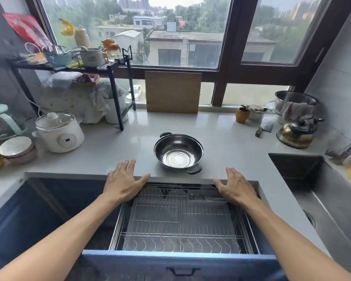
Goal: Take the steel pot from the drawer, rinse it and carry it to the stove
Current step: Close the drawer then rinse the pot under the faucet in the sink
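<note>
The steel pot (178,153), shiny with two black handles, stands upright on the grey counter (231,151) just beyond its front edge. Below it the blue drawer (178,260) is pulled out, showing a wire dish rack (180,220) with no pot in it. My left hand (124,181) hovers over the counter edge, left of the pot, fingers spread and holding nothing. My right hand (236,186) is at the counter edge to the pot's right, also with fingers apart and nothing in it. Neither hand touches the pot.
The steel sink (332,199) lies at the right with a faucet (349,147) behind it. A brass kettle (296,132), a cleaver (264,128) and a cutting board (173,92) stand farther back. A white cooker (60,131) and bowls (16,150) sit left, by a black shelf rack (118,94).
</note>
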A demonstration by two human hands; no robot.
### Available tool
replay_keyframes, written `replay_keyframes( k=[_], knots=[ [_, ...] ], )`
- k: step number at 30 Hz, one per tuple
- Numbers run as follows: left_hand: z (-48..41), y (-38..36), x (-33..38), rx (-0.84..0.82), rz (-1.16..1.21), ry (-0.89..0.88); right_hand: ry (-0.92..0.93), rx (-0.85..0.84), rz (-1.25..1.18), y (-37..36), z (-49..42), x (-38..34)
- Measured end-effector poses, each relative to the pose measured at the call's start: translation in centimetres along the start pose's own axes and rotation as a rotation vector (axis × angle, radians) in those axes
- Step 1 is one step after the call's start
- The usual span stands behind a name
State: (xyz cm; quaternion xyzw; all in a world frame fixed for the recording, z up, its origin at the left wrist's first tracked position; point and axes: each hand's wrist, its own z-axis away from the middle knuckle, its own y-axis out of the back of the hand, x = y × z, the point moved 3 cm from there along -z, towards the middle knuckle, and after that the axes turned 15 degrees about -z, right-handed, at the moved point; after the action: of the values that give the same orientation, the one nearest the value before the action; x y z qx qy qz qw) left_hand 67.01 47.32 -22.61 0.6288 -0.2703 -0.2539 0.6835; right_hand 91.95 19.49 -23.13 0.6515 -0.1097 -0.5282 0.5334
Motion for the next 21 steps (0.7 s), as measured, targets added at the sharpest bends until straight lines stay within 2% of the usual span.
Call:
replay_keyframes(
  k=[8,12,17,21],
  knots=[
    [11.2,-4.3,-2.1,-0.027,0.088,-0.039,-0.095,-0.017,-0.006,-5.1,12.6,2.2],
    [15.4,-8.3,-2.3,-0.130,0.110,-0.017,-0.126,-0.043,-0.013,-8.9,17.5,3.3],
    [18.4,-14.8,-1.2,-0.164,0.131,0.027,-0.212,-0.136,-0.030,-14.9,19.4,6.9],
    [19.1,-23.2,0.4,-0.219,0.171,0.059,-0.240,-0.173,-0.104,-21.0,18.6,11.3]
  ],
)
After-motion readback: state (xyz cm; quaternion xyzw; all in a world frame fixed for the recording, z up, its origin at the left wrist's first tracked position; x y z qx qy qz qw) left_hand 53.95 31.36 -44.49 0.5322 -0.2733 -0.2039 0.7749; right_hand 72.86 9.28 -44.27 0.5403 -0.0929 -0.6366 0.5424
